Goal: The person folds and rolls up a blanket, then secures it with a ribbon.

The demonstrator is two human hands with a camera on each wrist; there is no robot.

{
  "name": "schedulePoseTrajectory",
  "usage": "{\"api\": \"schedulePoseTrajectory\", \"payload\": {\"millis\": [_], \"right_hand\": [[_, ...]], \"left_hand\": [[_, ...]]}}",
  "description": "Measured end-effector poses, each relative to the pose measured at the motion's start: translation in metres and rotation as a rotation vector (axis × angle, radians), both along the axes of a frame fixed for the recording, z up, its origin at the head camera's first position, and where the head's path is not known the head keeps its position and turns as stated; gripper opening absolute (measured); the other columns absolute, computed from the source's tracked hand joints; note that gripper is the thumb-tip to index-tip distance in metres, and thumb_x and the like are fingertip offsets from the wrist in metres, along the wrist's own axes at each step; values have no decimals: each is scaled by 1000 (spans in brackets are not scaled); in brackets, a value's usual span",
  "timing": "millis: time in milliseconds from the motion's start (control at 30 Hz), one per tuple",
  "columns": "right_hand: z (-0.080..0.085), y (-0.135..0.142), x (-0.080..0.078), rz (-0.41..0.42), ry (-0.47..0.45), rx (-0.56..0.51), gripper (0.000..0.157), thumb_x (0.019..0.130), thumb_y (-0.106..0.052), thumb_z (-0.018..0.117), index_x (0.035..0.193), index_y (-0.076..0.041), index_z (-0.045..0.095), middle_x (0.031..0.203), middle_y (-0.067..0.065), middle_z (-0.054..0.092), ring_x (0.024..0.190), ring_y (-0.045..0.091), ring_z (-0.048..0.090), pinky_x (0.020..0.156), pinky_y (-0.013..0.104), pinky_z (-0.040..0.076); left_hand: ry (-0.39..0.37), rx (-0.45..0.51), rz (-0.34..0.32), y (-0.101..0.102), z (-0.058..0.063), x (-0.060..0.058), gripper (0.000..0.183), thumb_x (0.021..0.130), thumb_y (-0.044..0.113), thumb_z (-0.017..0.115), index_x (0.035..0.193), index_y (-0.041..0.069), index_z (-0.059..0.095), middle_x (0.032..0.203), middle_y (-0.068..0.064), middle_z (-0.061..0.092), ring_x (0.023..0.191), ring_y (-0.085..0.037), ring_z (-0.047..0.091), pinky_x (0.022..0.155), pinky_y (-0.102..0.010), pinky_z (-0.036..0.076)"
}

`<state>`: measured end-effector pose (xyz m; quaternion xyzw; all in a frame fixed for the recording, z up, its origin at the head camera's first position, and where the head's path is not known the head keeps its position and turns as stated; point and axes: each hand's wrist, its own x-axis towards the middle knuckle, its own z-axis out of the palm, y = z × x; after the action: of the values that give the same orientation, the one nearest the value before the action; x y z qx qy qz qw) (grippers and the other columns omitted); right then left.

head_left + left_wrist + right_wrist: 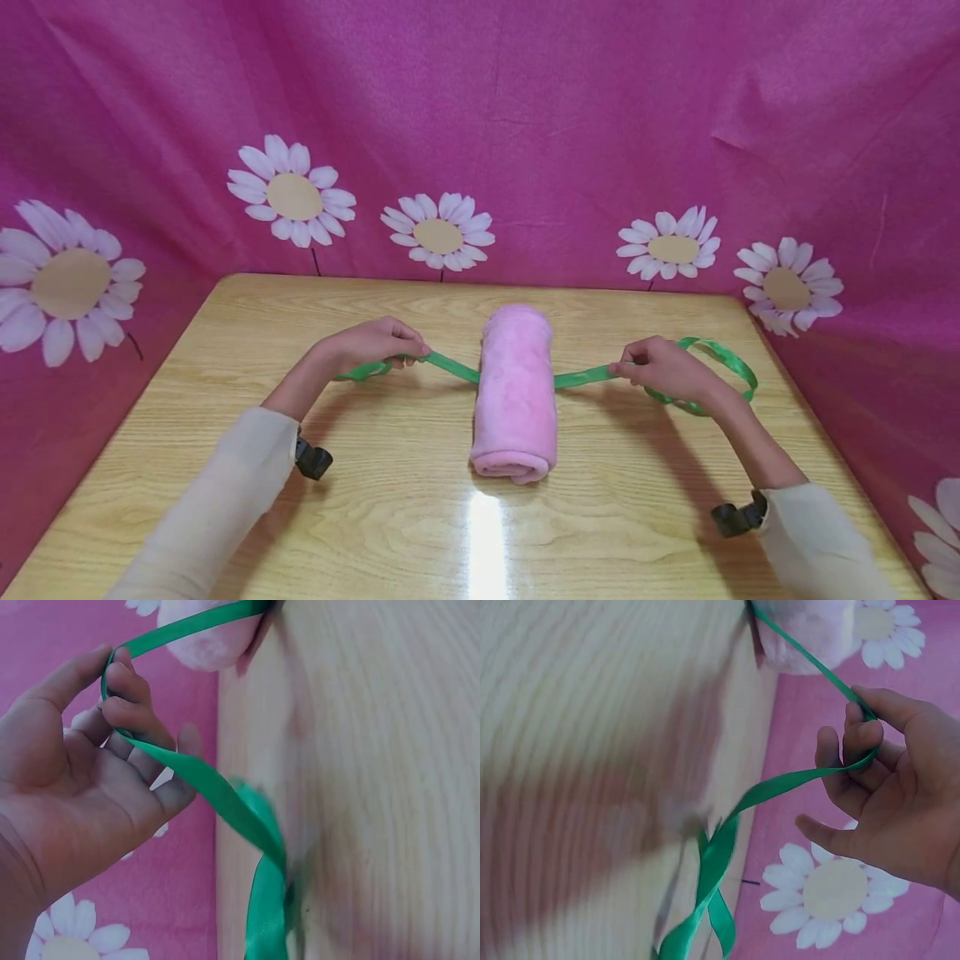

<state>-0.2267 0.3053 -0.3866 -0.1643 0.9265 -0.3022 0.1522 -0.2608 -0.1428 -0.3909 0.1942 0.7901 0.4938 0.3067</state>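
Note:
A rolled pink fleece towel (516, 392) lies lengthwise on the wooden table, one coiled end facing me. Under its middle runs a green ribbon (452, 365), coming out on both sides. My left hand (378, 342) pinches the ribbon left of the roll, thumb against fingertips. On the other side my right hand (667, 369) pinches the ribbon's other stretch. Both stretches slant up from the roll to the fingers. In the left wrist view the ribbon's loose tail (217, 795) drops past the fingers to the table. A twisted tail (718, 855) hangs below my right hand too.
The light wooden table (390, 517) carries a bright glare streak in front of the roll. Around its back and sides hangs a magenta cloth (555, 125) with white daisies. A small black camera (312, 458) is strapped at each wrist, beside the cream sleeves.

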Motion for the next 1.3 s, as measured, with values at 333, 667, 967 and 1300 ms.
{"api": "schedulePoseTrajectory", "payload": {"millis": [333, 667, 967, 1300], "right_hand": [[25, 18, 3, -31, 29, -38, 30, 100, -30, 63, 79, -9, 60, 69, 2, 52, 64, 17, 50, 60, 31, 39], [37, 34, 2, -77, 74, -19, 32, 98, -34, 65, 79, -9, 62, 78, 7, 60, 75, 20, 53, 63, 31, 42], [44, 46, 3, -101, 79, -18, 33, 99, -33, 64, 79, -7, 61, 79, 7, 60, 75, 19, 56, 62, 32, 44], [56, 63, 3, -137, 67, -67, 33, 100, -28, 63, 79, -3, 61, 74, 4, 58, 71, 17, 49, 62, 30, 38]], "left_hand": [[-72, 144, 119, -22, 21, -4, 22, 103, 15, 54, 92, 2, 68, 83, -4, 55, 75, -15, 52, 85, -33, 49], [-57, 233, 189, -30, 38, -7, 25, 103, 13, 53, 84, 8, 67, 80, -6, 53, 73, -17, 51, 81, -31, 50], [-25, 312, 193, -28, 51, -8, 29, 104, 11, 51, 78, 9, 65, 79, -3, 51, 74, -19, 47, 77, -30, 48], [-3, 435, 265, -39, 71, -9, 35, 105, 11, 48, 77, 13, 69, 73, 0, 49, 65, -14, 42, 80, -30, 49]]}}
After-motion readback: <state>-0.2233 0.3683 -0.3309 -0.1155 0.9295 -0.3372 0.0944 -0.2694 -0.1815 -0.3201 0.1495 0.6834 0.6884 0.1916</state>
